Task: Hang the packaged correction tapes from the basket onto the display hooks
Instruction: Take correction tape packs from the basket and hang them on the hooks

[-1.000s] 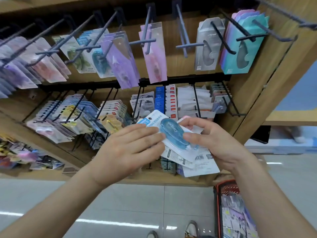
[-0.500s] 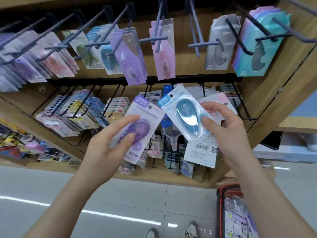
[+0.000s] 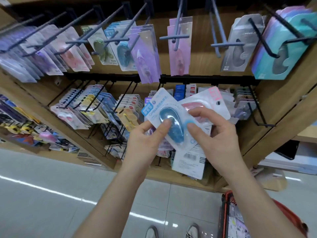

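Note:
Both hands hold a fan of packaged correction tapes in front of the display. My left hand (image 3: 145,143) pinches the blue correction tape pack (image 3: 164,114) with its thumb on the blister; a purple pack is mostly hidden behind that hand. My right hand (image 3: 216,134) grips the pink correction tape pack (image 3: 204,103) and a white-backed pack (image 3: 190,162) hanging below. Grey display hooks (image 3: 176,36) jut out above, most with tapes on them. The red basket (image 3: 228,217) sits at the lower right with more packs inside.
A lower row of black hooks (image 3: 123,100) carries several stationery packs behind my hands. Wooden shelf sides (image 3: 274,117) frame the display on the right. Below are the tiled floor (image 3: 51,194) and the tips of my shoes (image 3: 152,232).
My hands came back together: the left hand, which held a purple pack apart, now also pinches the blue pack in the right hand's bundle. The pink pack now fans out to the right.

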Demonstrator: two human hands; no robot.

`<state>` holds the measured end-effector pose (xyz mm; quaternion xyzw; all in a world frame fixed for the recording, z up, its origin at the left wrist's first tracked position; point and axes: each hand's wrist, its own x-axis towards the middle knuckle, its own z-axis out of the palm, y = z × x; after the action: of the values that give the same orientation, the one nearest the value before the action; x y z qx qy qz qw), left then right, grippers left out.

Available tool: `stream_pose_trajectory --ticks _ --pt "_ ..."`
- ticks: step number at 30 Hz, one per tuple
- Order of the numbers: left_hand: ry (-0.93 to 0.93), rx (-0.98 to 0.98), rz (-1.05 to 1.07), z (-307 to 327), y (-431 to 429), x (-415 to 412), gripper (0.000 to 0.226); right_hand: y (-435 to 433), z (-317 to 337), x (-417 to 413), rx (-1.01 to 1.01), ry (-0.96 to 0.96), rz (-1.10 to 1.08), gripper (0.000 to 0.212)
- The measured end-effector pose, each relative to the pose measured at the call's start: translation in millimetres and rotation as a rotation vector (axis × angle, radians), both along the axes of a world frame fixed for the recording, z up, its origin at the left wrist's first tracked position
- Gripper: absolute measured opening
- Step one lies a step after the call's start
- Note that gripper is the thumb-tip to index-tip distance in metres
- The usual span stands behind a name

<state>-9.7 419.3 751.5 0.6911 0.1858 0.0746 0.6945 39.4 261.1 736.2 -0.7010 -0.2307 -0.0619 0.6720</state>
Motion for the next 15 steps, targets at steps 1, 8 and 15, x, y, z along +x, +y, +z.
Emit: stream_pose_trajectory --ticks 1,8,15 --pt "-0.007 -0.049 0.008 2.2 -2.5 1.2 0.04 4.2 0.2 -1.4 -0.003 0.015 0.008 0.037" --pt "-0.006 -0.238 0.17 -0.2 24.9 -10.3 0.015 32.0 -0.3 -2.7 0.087 0.119 -0.104 0.014" --pt "-0.035 -0.278 0.173 -19.7 101.4 -65.7 0.051 88.0 -2.8 -16.0 -0.05 0.067 -0.053 0.029"
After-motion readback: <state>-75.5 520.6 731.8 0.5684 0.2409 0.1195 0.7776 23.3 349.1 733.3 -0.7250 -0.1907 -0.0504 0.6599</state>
